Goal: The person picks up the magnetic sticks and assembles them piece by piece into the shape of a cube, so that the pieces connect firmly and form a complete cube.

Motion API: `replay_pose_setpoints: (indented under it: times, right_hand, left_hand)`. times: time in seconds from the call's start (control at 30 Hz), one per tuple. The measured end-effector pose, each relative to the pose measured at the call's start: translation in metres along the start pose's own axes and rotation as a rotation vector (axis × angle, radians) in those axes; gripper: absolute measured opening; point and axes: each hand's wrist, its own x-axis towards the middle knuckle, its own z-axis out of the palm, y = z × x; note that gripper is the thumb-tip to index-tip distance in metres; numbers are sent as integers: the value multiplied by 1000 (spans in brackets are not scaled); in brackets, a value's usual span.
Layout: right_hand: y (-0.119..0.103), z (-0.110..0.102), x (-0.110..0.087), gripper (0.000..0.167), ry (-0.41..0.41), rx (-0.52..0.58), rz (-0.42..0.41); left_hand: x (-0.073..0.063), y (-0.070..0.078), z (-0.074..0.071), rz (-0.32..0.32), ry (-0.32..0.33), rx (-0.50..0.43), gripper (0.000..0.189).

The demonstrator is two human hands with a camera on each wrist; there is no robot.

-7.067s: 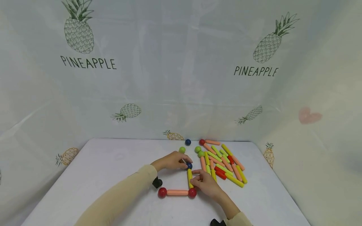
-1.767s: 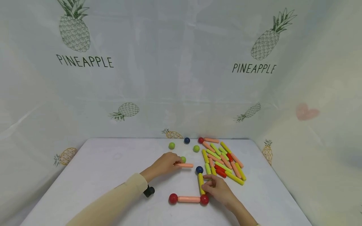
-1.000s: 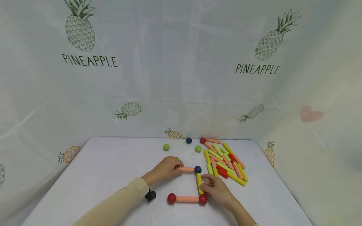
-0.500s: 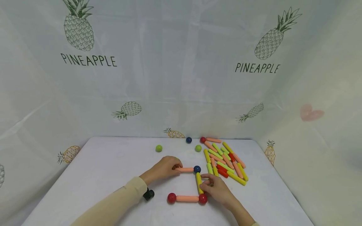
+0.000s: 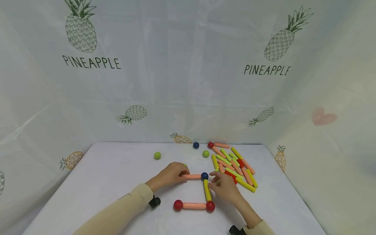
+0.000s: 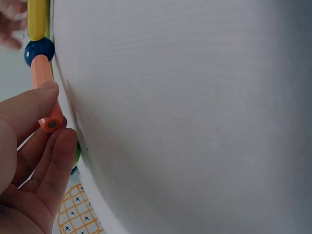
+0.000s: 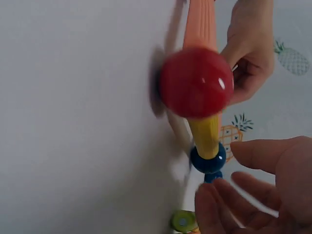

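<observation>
My left hand [image 5: 170,175] pinches the free end of an orange rod [image 5: 194,176] between thumb and fingers. The rod's other end meets a blue ball [image 5: 204,176]. From that ball a yellow rod [image 5: 207,190] runs toward a red ball [image 5: 210,206], which a second orange rod [image 5: 194,206] links to another red ball [image 5: 178,205]. Right of the blue ball is my right hand [image 5: 225,188], its thumb and fingers spread apart. In the right wrist view, nothing sits between the right thumb [image 7: 258,155] and fingers. A green ball [image 5: 185,165] is mostly hidden behind the left hand.
At the right lies a pile of yellow, green, orange and red rods [image 5: 234,168]. Along the back are a blue ball [image 5: 196,145], a red ball [image 5: 210,145] and a green ball [image 5: 206,153]. Another green ball [image 5: 157,155] lies farther left. A pineapple-print curtain [image 5: 188,81] stands behind the table.
The left hand has brought an orange rod up to the blue ball. A green ball keeps rolling left. In the last half second, the right hand has let go of the yellow rod and moved away from me.
</observation>
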Motion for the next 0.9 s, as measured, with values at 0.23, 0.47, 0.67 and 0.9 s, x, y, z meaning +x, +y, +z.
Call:
replay_pose_setpoints:
  times: [0.23,0.47,0.67,0.9]
  right_hand:
    - [-12,-1,36,31,-52,-178,-265]
    - [-12,7,56,29,-172,-237,-326]
    - [-12,12,62,18,-185,-239,-331]
    - [-12,16,63,14,-194,-224,-316]
  left_hand:
    - [-1,-4,-1,21,5,-2,16]
    - [0,-4,-2,51,18,-6,17]
    - [2,-4,-3,49,19,-17,17]
    - [-5,-10,-16,89,18,-38,24]
